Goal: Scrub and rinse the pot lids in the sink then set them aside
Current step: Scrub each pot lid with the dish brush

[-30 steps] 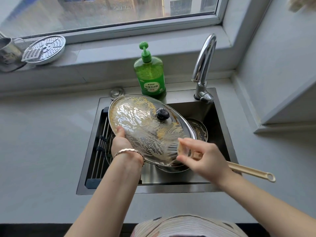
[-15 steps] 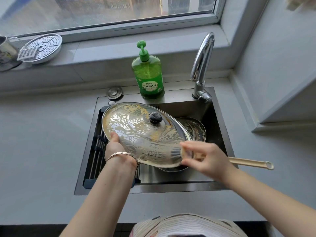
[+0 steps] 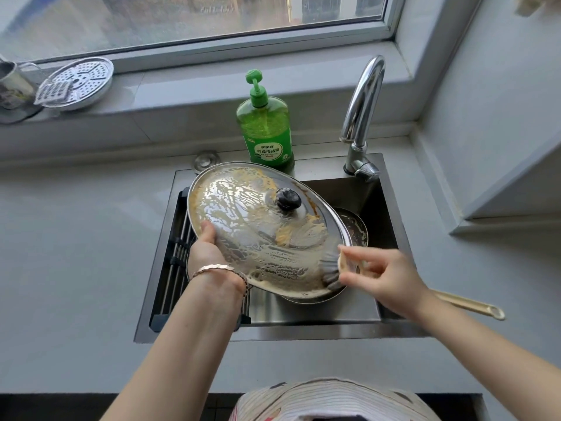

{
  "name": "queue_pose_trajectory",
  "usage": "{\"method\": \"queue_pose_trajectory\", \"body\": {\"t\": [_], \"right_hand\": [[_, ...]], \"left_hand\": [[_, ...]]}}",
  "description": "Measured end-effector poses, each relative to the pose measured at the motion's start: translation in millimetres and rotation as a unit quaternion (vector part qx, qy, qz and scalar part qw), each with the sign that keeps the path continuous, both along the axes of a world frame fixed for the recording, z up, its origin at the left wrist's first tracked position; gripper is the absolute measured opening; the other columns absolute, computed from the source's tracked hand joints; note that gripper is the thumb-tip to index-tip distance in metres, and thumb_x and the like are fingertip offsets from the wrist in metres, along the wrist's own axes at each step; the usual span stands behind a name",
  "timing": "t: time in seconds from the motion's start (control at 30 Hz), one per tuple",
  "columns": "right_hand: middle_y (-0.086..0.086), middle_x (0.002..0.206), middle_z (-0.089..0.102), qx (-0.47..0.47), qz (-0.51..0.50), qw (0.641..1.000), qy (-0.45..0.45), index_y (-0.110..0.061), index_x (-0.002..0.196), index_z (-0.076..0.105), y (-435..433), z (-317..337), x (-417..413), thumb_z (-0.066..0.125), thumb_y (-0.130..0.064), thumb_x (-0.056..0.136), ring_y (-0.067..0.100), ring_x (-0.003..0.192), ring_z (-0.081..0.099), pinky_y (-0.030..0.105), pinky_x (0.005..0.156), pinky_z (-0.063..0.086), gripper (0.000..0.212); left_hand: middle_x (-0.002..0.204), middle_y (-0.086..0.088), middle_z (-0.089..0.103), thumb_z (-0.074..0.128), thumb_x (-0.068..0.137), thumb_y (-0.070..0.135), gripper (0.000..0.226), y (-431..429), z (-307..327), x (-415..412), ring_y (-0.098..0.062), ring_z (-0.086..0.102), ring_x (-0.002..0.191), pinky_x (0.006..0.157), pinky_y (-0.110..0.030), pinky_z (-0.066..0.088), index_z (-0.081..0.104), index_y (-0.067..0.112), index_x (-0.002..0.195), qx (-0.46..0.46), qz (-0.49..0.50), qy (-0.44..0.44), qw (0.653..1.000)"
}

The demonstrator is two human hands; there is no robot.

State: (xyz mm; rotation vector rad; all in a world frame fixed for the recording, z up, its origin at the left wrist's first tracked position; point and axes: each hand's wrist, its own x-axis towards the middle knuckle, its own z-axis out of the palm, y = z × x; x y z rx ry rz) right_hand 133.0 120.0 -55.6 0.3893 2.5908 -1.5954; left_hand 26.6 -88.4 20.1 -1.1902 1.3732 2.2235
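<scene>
A large glass pot lid (image 3: 258, 226) with a black knob and a steel rim is tilted over the sink (image 3: 391, 208), smeared with yellowish suds. My left hand (image 3: 206, 250) grips its left rim, thumb on top. My right hand (image 3: 382, 278) holds a long-handled dish brush (image 3: 329, 271); its dark bristles press on the lid's lower right edge and its tan handle sticks out to the right. A second, smaller lid or pan (image 3: 353, 227) lies in the sink behind, mostly hidden.
A green dish soap bottle (image 3: 265, 129) stands behind the sink, next to the chrome faucet (image 3: 362, 117). A drying rack (image 3: 179, 256) spans the sink's left side. On the windowsill lie a steamer plate (image 3: 82, 82), a grater and a metal cup (image 3: 12, 86).
The lid has been lifted and tilted back up toward the soap bottle. The brush has slid along the lid's lower right edge, and my right hand is blurred with motion.
</scene>
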Motion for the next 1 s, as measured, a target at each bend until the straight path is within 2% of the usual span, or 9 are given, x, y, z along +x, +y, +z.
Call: {"method": "queue_pose_trajectory", "body": {"t": [0.07, 0.2, 0.33, 0.4, 0.5, 0.63, 0.8, 0.93, 1.0], "right_hand": [[-0.027, 0.044, 0.052, -0.002, 0.001, 1.0, -0.023, -0.017, 0.121, 0.057, 0.7, -0.8, 5.6, 0.074, -0.006, 0.076, -0.003, 0.045, 0.047, 0.006, 0.047, 0.035, 0.049], [-0.005, 0.1, 0.07, -0.017, -0.099, 0.995, -0.017, -0.017, 0.12, 0.063, 17.8, -14.2, -5.6, 0.076, -0.02, 0.075, 0.003, 0.082, 0.06, 0.015, 0.073, 0.048, 0.047], [-0.026, 0.061, 0.062, -0.038, -0.025, 0.999, -0.02, -0.025, 0.12, 0.057, -3.4, -2.6, 0.5, 0.075, -0.013, 0.077, 0.0, 0.051, 0.049, 0.008, 0.054, 0.04, 0.049], [-0.019, 0.081, 0.069, -0.031, -0.045, 0.998, -0.019, -0.024, 0.121, 0.057, 2.4, -6.5, -4.3, 0.075, -0.016, 0.077, -0.002, 0.069, 0.059, 0.01, 0.067, 0.045, 0.048], [-0.003, 0.105, 0.067, -0.038, -0.125, 0.991, -0.035, -0.016, 0.116, 0.066, 15.2, -11.5, -16.6, 0.075, -0.023, 0.077, 0.018, 0.104, 0.062, 0.037, 0.092, 0.051, 0.042], [-0.011, 0.092, 0.067, -0.058, -0.069, 0.996, -0.011, -0.022, 0.118, 0.06, -7.2, 3.9, -13.4, 0.075, -0.013, 0.077, -0.002, 0.07, 0.063, 0.007, 0.062, 0.048, 0.045], [0.001, 0.098, 0.067, -0.075, -0.16, 0.984, -0.024, -0.009, 0.119, 0.064, 9.5, -4.0, -28.1, 0.073, -0.017, 0.079, 0.015, 0.093, 0.061, 0.033, 0.084, 0.049, 0.042], [-0.011, 0.097, 0.066, -0.064, -0.079, 0.995, -0.01, -0.023, 0.116, 0.063, -9.0, 9.4, -24.1, 0.076, -0.018, 0.075, -0.003, 0.078, 0.059, 0.012, 0.075, 0.048, 0.043], [-0.008, 0.103, 0.067, -0.05, -0.089, 0.995, -0.012, -0.019, 0.117, 0.064, -4.1, 9.8, -29.4, 0.077, -0.018, 0.074, -0.001, 0.088, 0.061, 0.017, 0.085, 0.049, 0.045]], "left_hand": [[0.097, -0.007, 0.066, 0.059, 0.088, 0.041, 0.028, -3.4, -0.6, -0.2, -0.03, 0.062, 0.093, 0.085, -0.052, 0.048, 0.06, 0.013, 0.084, 0.007, -0.005, 0.012, 1.0], [0.106, -0.011, 0.067, 0.059, 0.087, 0.041, 0.029, -1.0, -4.3, 9.0, -0.033, 0.063, 0.096, 0.092, -0.057, 0.045, 0.063, 0.011, 0.088, 0.017, -0.029, 0.009, 0.999], [0.099, -0.01, 0.068, 0.057, 0.089, 0.04, 0.029, -1.6, -3.8, 11.6, -0.031, 0.064, 0.092, 0.094, -0.055, 0.045, 0.062, 0.012, 0.085, 0.016, -0.021, 0.019, 0.999], [0.087, -0.007, 0.066, 0.055, 0.091, 0.039, 0.029, -0.6, 0.6, 13.5, -0.027, 0.062, 0.08, 0.089, -0.051, 0.047, 0.06, 0.012, 0.081, 0.013, -0.021, 0.027, 0.999], [0.079, -0.004, 0.064, 0.054, 0.092, 0.037, 0.028, 6.1, 7.1, 17.8, -0.023, 0.06, 0.072, 0.078, -0.045, 0.049, 0.059, 0.013, 0.078, 0.005, -0.037, 0.038, 0.999], [0.077, -0.003, 0.065, 0.056, 0.09, 0.037, 0.027, 4.6, 10.5, 14.2, -0.023, 0.061, 0.071, 0.071, -0.043, 0.05, 0.06, 0.014, 0.076, -0.007, -0.034, 0.048, 0.998], [0.078, -0.005, 0.066, 0.055, 0.091, 0.037, 0.028, 3.7, 8.7, 18.3, -0.025, 0.062, 0.074, 0.08, -0.047, 0.049, 0.061, 0.013, 0.079, 0.005, -0.057, 0.047, 0.997], [0.08, -0.006, 0.068, 0.055, 0.091, 0.038, 0.028, -0.1, 5.7, 17.8, -0.026, 0.064, 0.075, 0.078, -0.046, 0.05, 0.062, 0.013, 0.08, 0.004, -0.061, 0.046, 0.997], [0.081, -0.007, 0.068, 0.055, 0.09, 0.037, 0.027, -0.3, 4.9, 19.4, -0.027, 0.064, 0.078, 0.081, -0.048, 0.049, 0.063, 0.013, 0.08, 0.002, -0.074, 0.042, 0.996]]}}
